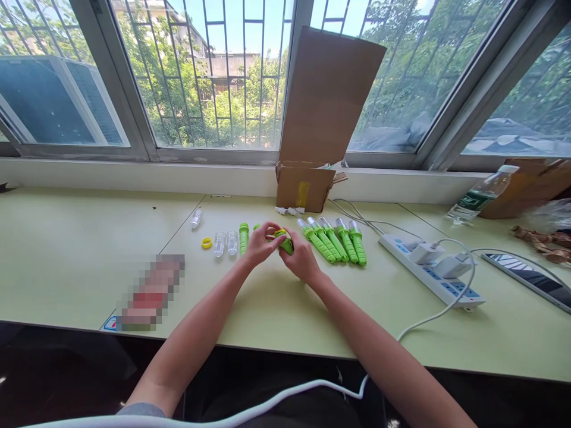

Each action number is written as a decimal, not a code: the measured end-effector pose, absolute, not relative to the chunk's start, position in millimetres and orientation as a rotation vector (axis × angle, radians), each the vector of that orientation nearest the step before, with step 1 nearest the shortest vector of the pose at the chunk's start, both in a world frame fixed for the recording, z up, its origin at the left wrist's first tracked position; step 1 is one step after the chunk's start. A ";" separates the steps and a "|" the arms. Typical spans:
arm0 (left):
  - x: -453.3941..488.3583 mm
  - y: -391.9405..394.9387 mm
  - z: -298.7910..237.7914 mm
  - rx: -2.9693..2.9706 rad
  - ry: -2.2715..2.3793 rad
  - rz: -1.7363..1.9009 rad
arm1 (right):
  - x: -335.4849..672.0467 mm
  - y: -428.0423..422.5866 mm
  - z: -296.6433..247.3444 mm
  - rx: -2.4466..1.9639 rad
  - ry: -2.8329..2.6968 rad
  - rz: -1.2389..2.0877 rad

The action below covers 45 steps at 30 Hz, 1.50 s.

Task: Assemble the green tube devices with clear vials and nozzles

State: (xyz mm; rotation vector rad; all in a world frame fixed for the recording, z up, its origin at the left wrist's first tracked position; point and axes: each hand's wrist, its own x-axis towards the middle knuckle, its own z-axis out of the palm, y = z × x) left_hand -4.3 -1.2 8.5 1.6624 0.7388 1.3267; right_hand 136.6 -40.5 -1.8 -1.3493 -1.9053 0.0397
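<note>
Above the middle of the table, my right hand [301,258] is wrapped round a green flashlight-like handle [286,245]. My left hand [261,242] pinches a yellow ring [280,232] at the top end of that handle; whether the ring is fully seated cannot be made out. Just left of my left hand a green ribbed handle [243,238] stands upright, and another green piece [256,227] is mostly hidden behind the fingers. Clear plastic caps [232,243] and a loose yellow ring [206,242] sit further left. Several green handles with clear tops [343,239] lie side by side to the right.
An open cardboard box [294,184] stands at the back, with small white pieces [289,211] before it. Another clear cap [197,218] is far left. A power strip [430,270] with cables, a phone [530,276] and a water bottle [479,196] occupy the right.
</note>
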 end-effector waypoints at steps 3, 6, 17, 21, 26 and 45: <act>-4.0 -2.1 8.3 1.609 0.694 1.280 | 137.4 -39.9 -0.3 -1.309 -1.878 0.146; -4.7 -0.6 6.1 1.561 0.667 1.259 | 138.4 -39.7 0.6 -1.287 -1.849 0.252; -3.7 1.8 5.8 1.417 0.637 1.236 | 138.0 -42.1 3.7 -1.187 -1.705 0.452; -8.4 1.5 8.9 1.416 0.618 1.165 | 137.4 -42.9 3.6 -1.188 -1.695 0.523; -18.8 2.5 13.3 1.472 0.612 1.041 | 136.3 -42.3 1.2 -1.192 -1.732 0.528; -22.9 7.7 9.2 1.594 0.705 1.057 | 137.2 -37.9 -4.3 -1.236 -1.775 0.497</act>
